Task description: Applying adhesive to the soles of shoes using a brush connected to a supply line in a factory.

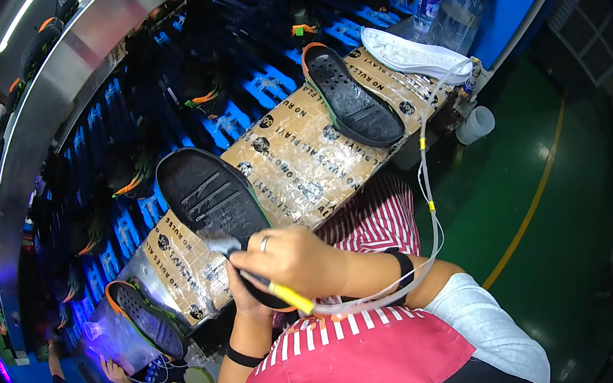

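Red cloth apron with white stripes [370, 365] noted closest to the camera, stretched below the hands.

Hands and hazards, left to right. Black grooved rubber sole [205, 187] seen tilted across the near part of the cardboard-covered table [301, 168]; whether the table is touched by it cannot be told. White-bristled brush [220, 244], blurred, is held at its middle. Sole's near end is grasped from below by the left hand [252, 300]; thumb hidden. Brush is clenched in the right hand's grip [291, 258]. Since only one end is seen to be supported, the sole could be twisted if pressed hard at the other. Outer rim could be smeared if the brush is carried too wide. Clear plastic tube [427, 198], joined to the brush and looped past the right forearm, could be snagged there, and the stroke jerked aside.

Surroundings, left to right. Curved steel rail [89, 38], then blue slatted conveyor [261, 88] with dark shoes. Co-worker's hand [113, 372] is seen near a small perforated black sole [148, 317], lower left. On the table's far part, orange-rimmed perforated black sole [351, 94] and white sole [413, 54]; longer strokes that way could be obstructed by them. Translucent white plastic cup [476, 125] noted beyond the tube, above green floor [545, 219].
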`<state>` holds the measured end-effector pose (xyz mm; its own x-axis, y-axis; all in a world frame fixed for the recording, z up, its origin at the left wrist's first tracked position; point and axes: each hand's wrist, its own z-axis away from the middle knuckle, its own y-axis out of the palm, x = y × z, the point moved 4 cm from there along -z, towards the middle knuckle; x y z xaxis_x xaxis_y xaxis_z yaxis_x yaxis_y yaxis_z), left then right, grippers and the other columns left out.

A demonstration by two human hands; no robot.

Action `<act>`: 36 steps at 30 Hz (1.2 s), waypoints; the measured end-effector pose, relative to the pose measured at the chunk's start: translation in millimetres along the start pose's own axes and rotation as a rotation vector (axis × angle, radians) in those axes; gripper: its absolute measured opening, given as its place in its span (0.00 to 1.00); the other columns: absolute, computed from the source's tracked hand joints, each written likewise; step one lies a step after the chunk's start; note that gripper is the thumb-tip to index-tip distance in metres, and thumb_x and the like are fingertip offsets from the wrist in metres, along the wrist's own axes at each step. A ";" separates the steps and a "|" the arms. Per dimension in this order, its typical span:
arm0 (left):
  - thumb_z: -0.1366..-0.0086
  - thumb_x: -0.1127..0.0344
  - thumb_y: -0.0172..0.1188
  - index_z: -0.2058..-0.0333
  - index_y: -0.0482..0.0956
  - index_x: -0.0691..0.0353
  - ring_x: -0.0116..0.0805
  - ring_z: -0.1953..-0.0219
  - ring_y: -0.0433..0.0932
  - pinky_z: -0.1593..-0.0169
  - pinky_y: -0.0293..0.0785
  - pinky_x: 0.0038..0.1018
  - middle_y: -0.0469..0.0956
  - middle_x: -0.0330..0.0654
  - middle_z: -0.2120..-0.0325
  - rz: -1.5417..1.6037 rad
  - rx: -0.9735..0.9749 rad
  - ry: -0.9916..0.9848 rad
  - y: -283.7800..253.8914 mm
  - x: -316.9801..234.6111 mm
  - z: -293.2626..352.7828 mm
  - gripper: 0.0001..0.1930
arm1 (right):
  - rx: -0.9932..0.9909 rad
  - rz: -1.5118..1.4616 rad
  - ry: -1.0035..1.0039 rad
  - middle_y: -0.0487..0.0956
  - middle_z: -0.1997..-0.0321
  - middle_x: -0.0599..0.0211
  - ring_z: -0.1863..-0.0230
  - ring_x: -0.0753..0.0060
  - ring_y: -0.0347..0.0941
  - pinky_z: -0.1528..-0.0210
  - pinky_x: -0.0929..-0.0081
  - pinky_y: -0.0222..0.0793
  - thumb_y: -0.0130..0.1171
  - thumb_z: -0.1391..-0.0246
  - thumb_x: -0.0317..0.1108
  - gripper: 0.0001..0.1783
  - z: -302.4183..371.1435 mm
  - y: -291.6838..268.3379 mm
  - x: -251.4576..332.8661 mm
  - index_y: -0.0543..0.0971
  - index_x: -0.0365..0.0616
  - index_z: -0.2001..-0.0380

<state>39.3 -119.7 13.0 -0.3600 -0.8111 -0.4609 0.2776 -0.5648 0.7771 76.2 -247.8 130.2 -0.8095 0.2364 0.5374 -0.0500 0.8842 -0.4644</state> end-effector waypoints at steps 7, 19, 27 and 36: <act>0.45 0.36 0.46 0.48 0.66 0.56 0.43 0.52 0.71 0.48 0.67 0.38 0.70 0.46 0.52 -0.009 0.062 0.046 -17.0 -10.9 -12.5 0.34 | -0.086 -0.062 0.029 0.70 0.80 0.67 0.79 0.68 0.70 0.79 0.75 0.66 0.62 0.65 0.30 0.15 1.4 -7.0 -1.8 0.76 0.41 0.68; 0.44 0.39 0.45 0.49 0.66 0.57 0.50 0.54 0.69 0.47 0.65 0.41 0.70 0.52 0.55 0.126 0.209 0.140 14.6 -28.3 -21.6 0.32 | 0.044 -0.287 0.142 0.74 0.75 0.65 0.76 0.65 0.72 0.74 0.74 0.68 0.63 0.61 0.30 0.13 13.1 4.6 -5.2 0.77 0.43 0.67; 0.40 0.48 0.46 0.49 0.67 0.60 0.51 0.53 0.69 0.50 0.69 0.40 0.68 0.55 0.53 0.126 0.380 0.282 10.2 -45.9 -28.4 0.26 | 0.219 -0.748 0.402 0.77 0.71 0.61 0.71 0.70 0.75 0.70 0.78 0.67 0.62 0.57 0.29 0.14 15.9 3.9 -8.4 0.78 0.40 0.63; 0.45 0.40 0.52 0.47 0.63 0.61 0.57 0.53 0.67 0.52 0.71 0.44 0.66 0.58 0.53 0.073 0.396 0.313 13.1 -61.5 -19.5 0.35 | 0.256 -0.684 0.266 0.76 0.73 0.62 0.74 0.66 0.73 0.73 0.74 0.66 0.63 0.57 0.30 0.15 17.2 -0.6 -7.5 0.78 0.43 0.62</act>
<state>82.4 -80.1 43.2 -0.0516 -0.8874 -0.4581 -0.0882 -0.4529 0.8872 72.2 -257.1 114.4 -0.3841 -0.2113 0.8988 -0.6478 0.7553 -0.0993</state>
